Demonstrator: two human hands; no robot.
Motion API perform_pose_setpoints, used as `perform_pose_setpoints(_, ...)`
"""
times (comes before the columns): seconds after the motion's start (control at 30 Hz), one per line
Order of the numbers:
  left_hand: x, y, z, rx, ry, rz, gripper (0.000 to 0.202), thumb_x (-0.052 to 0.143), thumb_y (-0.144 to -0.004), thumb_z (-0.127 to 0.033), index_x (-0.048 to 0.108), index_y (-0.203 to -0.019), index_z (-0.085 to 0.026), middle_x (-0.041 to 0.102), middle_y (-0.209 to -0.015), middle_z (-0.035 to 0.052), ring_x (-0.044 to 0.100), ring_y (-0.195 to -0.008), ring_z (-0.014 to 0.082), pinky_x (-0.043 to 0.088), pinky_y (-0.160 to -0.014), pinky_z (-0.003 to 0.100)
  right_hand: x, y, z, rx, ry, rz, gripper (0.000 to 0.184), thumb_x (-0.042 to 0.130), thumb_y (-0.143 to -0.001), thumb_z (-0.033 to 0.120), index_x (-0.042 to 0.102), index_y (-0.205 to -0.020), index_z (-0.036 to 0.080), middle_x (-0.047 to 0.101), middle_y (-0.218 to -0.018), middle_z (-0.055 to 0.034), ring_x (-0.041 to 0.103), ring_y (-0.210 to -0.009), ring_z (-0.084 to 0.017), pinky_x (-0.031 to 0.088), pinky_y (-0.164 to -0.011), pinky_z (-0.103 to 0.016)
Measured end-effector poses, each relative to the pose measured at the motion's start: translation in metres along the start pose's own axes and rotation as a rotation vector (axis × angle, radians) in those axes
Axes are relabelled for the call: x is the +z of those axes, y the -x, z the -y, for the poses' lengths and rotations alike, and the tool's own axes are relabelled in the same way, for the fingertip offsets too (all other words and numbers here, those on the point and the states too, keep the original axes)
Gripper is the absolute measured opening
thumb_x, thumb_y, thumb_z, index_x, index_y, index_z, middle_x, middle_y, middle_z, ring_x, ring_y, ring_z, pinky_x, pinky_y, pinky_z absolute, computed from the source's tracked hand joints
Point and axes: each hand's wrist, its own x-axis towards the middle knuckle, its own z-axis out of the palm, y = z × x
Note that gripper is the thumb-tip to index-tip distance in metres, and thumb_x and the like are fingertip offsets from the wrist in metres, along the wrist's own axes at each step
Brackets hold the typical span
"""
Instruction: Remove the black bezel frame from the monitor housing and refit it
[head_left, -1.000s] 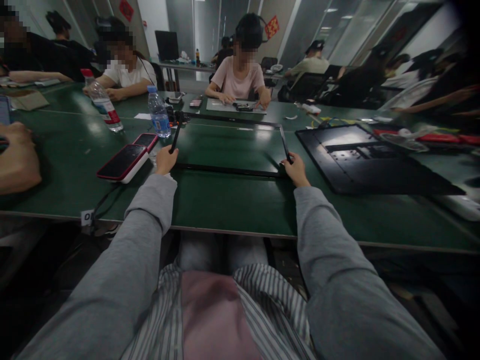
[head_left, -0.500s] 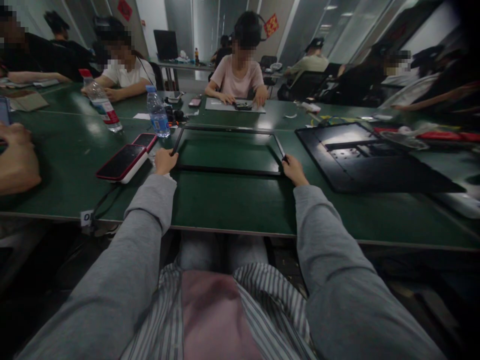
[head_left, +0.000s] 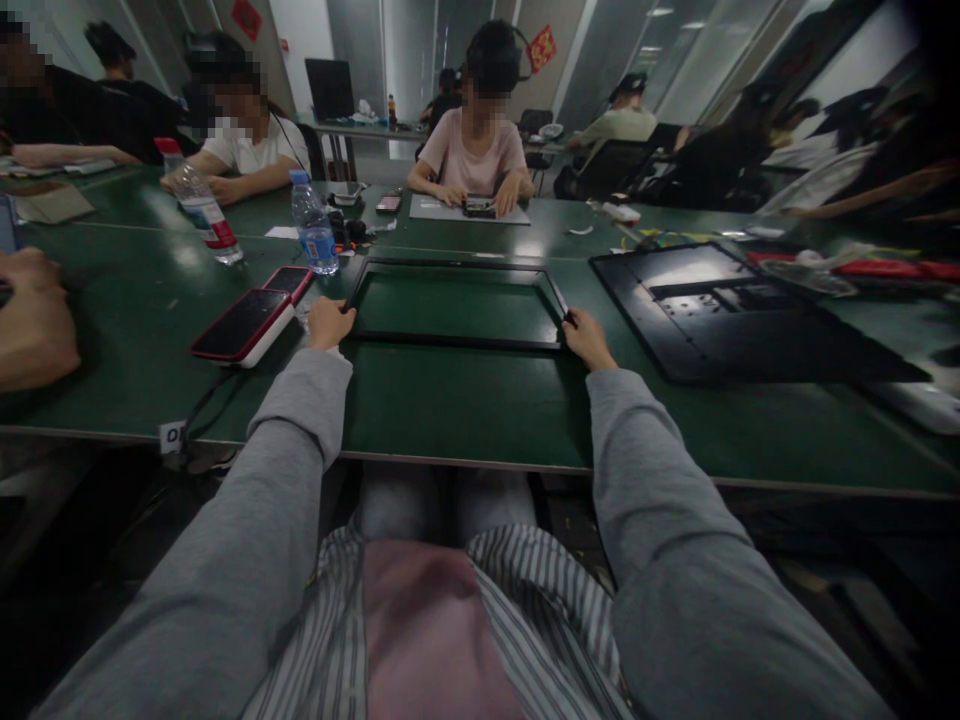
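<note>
Where longest, black frame (head_left: 457,342) left-to-right.

We hold a thin black frame (head_left: 457,342) low over the green table (head_left: 465,410), our left hand (head_left: 331,323) gripping its left side and our right hand (head_left: 588,340) its right, both near the closest corners. We cannot tell whether it touches the tabletop. To our right lies a flat black panel (head_left: 667,325), apart from the frame. On our left we have a red-edged phone (head_left: 241,326), a blue-capped bottle (head_left: 315,230) standing beyond it and a red-capped bottle (head_left: 206,222) farther left. Across from us sits a person in pink (head_left: 480,150), both hands at a small dark object (head_left: 478,208).
</note>
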Motion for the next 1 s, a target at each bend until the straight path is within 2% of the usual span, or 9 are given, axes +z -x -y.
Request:
perform_pose_setpoints(0.17, -0.001, 0.001, -0.002, 0.026, -0.145, 0.026, 0.036, 0.063, -0.096, -0.037, 0.082, -0.12, -0.018, 0.074, -0.117, 0.0164, 0.064, -0.124, 0.0361, 0.049, -0.112, 0.049, 0.003, -0.003, -0.006, -0.025, -0.035, -0.001, 0.057, 0.055, -0.088, 0.02, 0.065, -0.143, 0.011, 0.069, -0.144, -0.018, 0.064, -0.138, -0.033, 0.048, -0.121, -0.05)
perform_pose_setpoints(0.27, -0.003, 0.003, -0.006, 0.041, -0.263, 0.048, 0.039, 0.058, -0.1, -0.039, 0.081, -0.124, -0.018, 0.073, -0.123, 0.0167, 0.064, -0.125, 0.0343, 0.051, -0.109, 0.045, 0.004, -0.005, -0.008, -0.024, -0.051, -0.018, 0.055, 0.057, -0.086, 0.021, 0.068, -0.14, 0.015, 0.073, -0.137, -0.0155, 0.066, -0.134, -0.033, 0.05, -0.119, -0.053)
perform_pose_setpoints(0.37, -0.005, 0.006, -0.011, 0.048, -0.294, 0.049, 0.042, 0.054, -0.102, -0.04, 0.079, -0.129, -0.018, 0.072, -0.126, 0.0175, 0.064, -0.125, 0.0349, 0.051, -0.108, 0.046, 0.003, -0.005, -0.007, -0.026, -0.058, -0.039, 0.053, 0.059, -0.085, 0.024, 0.071, -0.136, 0.019, 0.075, -0.132, -0.0137, 0.067, -0.131, -0.035, 0.051, -0.117, -0.056)
perform_pose_setpoints(0.6, -0.004, 0.006, -0.011, 0.066, -0.31, 0.036, 0.042, 0.05, -0.104, -0.036, 0.078, -0.128, -0.015, 0.067, -0.133, 0.0196, 0.063, -0.126, 0.0367, 0.052, -0.107, 0.049, 0.002, -0.002, -0.003, -0.054, 0.007, -0.046, 0.055, 0.057, -0.085, 0.025, 0.071, -0.137, 0.013, 0.072, -0.136, -0.0184, 0.066, -0.128, -0.035, 0.05, -0.117, -0.052)
perform_pose_setpoints(0.73, -0.004, 0.007, -0.011, 0.105, -0.295, 0.033, 0.042, 0.048, -0.104, -0.033, 0.075, -0.13, -0.013, 0.062, -0.139, 0.0213, 0.064, -0.125, 0.0367, 0.052, -0.107, 0.05, 0.003, -0.001, -0.003, -0.051, 0.009, -0.07, 0.058, 0.057, -0.084, 0.024, 0.067, -0.139, 0.009, 0.07, -0.137, -0.0216, 0.064, -0.13, -0.037, 0.048, -0.117, -0.055)
perform_pose_setpoints(0.87, -0.01, 0.015, -0.021, 0.121, -0.224, -0.053, 0.042, 0.047, -0.104, -0.032, 0.072, -0.132, -0.014, 0.061, -0.14, 0.0216, 0.065, -0.124, 0.0386, 0.052, -0.107, 0.054, 0.001, 0.001, 0.003, -0.032, -0.028, -0.084, 0.059, 0.055, -0.09, 0.032, 0.062, -0.144, 0.009, 0.069, -0.134, -0.0237, 0.062, -0.132, -0.039, 0.046, -0.117, -0.06)
perform_pose_setpoints(1.0, -0.018, 0.023, -0.033, 0.158, -0.083, -0.228, 0.046, 0.045, -0.106, -0.041, 0.066, -0.138, -0.017, 0.06, -0.139, 0.0217, 0.063, -0.128, 0.0408, 0.05, -0.11, 0.057, -0.004, 0.006, 0.016, -0.061, -0.032, -0.143, 0.067, 0.046, -0.099, 0.044, 0.047, -0.154, 0.005, 0.061, -0.142, -0.0302, 0.057, -0.137, -0.042, 0.04, -0.119, -0.066)
